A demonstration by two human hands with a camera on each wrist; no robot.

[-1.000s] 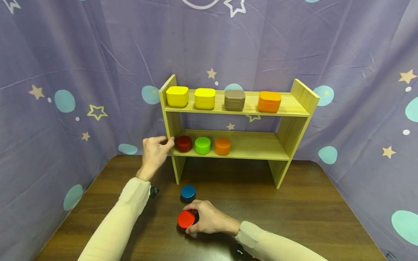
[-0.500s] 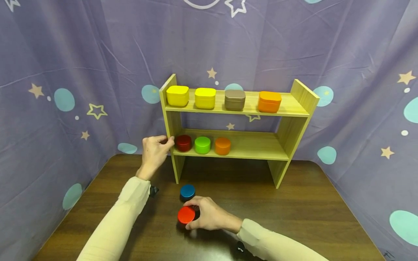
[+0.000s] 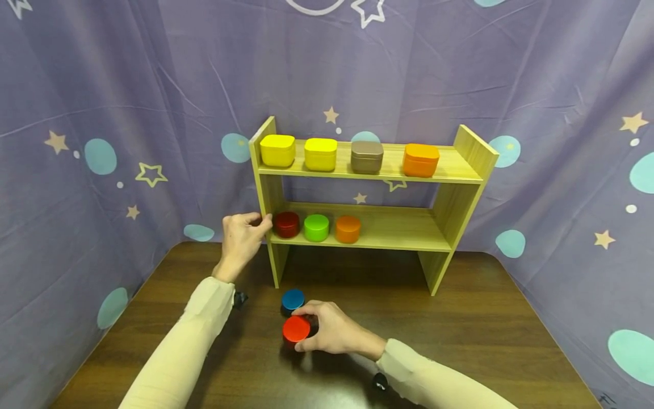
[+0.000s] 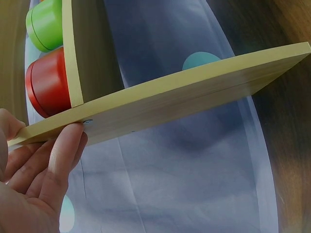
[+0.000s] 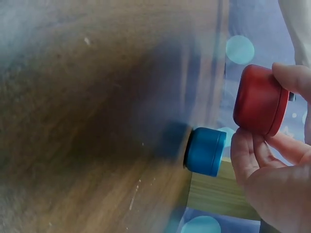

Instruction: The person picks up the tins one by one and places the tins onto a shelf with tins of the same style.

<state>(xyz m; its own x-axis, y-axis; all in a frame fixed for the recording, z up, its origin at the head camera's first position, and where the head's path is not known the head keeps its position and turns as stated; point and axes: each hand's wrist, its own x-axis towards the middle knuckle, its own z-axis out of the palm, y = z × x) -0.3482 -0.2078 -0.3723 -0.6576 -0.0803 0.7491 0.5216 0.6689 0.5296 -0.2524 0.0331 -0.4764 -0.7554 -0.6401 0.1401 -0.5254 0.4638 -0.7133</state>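
My right hand (image 3: 334, 329) holds a round red tin (image 3: 296, 330) by its sides, thumb on one side and fingers on the other. In the right wrist view the red tin (image 5: 258, 99) is lifted off the table, lid facing up towards the head camera. Just behind it a round blue tin (image 3: 293, 301) stands on the table. My left hand (image 3: 240, 241) grips the left side panel of a two-tier wooden shelf (image 3: 403, 227). The left wrist view has the fingers (image 4: 65, 150) against the panel's outer face, beside a dark red tin (image 4: 50, 83).
On the lower tier, right of the dark red tin, stand a green tin (image 3: 316, 228) and an orange tin (image 3: 348, 229). Two yellow boxes (image 3: 321, 154), a grey-brown box (image 3: 367, 157) and an orange box (image 3: 421, 160) line the top tier. A patterned curtain (image 3: 179, 85) surrounds the brown table (image 3: 475, 341).
My right hand has raised the red tin and carried it away from me, slightly to the right, closer to the blue tin. The left hand stays on the shelf panel.
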